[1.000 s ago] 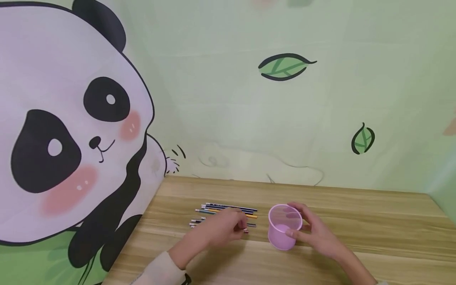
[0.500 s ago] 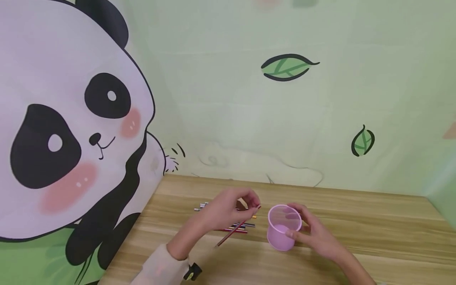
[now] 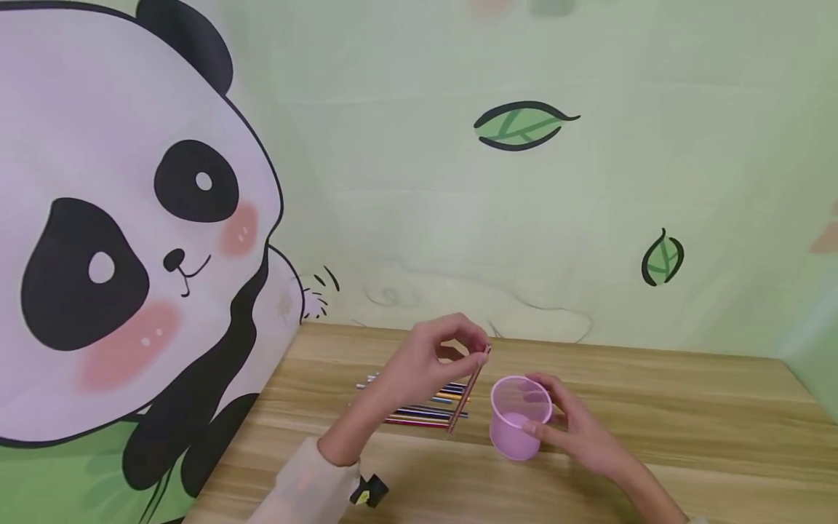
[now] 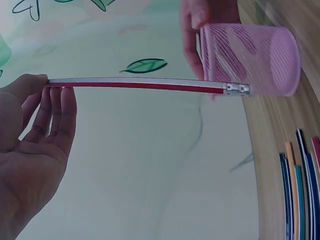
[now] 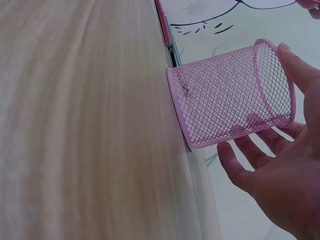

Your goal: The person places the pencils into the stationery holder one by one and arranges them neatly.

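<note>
Left hand (image 3: 425,356): pinches red-striped pencil (image 4: 135,84) by one end;
Right hand (image 3: 577,428): grips pink mesh pen holder (image 5: 225,100);
Pencil: carry step, apparently; next likely wants centring over holder.

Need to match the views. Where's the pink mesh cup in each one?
Head: right of centre, low in the frame, the cup upright on the table.
Left wrist: upper right, the cup lying sideways in the image, the pencil's eraser end overlapping it.
Right wrist: right of centre, upper half, the cup sideways in the image, base to the left.
Shared landmark: the right hand at the cup's rim.
</note>
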Action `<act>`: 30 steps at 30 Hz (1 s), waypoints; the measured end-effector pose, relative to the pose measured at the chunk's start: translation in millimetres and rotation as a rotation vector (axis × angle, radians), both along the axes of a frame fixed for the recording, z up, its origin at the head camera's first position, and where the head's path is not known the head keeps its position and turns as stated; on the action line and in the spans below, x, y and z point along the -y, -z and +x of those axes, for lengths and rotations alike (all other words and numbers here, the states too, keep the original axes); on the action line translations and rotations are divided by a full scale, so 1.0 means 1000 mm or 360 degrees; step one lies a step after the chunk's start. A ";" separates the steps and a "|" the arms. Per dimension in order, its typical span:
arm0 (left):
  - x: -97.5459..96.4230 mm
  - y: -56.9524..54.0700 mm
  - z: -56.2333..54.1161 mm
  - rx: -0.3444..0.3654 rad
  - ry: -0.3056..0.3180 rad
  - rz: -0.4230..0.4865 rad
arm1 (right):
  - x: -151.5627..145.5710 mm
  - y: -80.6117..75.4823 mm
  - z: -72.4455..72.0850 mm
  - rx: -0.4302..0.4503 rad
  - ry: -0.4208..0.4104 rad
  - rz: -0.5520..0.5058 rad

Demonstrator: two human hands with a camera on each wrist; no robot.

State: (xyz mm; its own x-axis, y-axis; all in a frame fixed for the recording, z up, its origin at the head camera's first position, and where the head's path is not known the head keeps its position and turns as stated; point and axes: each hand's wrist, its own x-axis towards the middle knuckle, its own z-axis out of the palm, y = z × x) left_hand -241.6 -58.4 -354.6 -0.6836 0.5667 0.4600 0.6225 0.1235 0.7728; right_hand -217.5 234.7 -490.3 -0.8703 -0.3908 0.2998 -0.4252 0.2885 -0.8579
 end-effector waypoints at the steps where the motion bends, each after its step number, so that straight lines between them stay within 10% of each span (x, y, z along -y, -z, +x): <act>1: -0.002 -0.002 0.000 -0.0002 0.0010 0.0028 | 0.000 0.000 0.000 0.0011 0.0003 0.0007; 14: -0.042 -0.018 -0.004 -0.0131 0.0019 0.0476 | -0.002 0.001 -0.002 -0.0004 -0.0033 -0.0009; 30: -0.075 0.055 -0.024 0.0168 -0.0248 0.0445 | -0.002 0.003 -0.004 -0.0021 -0.0054 -0.0006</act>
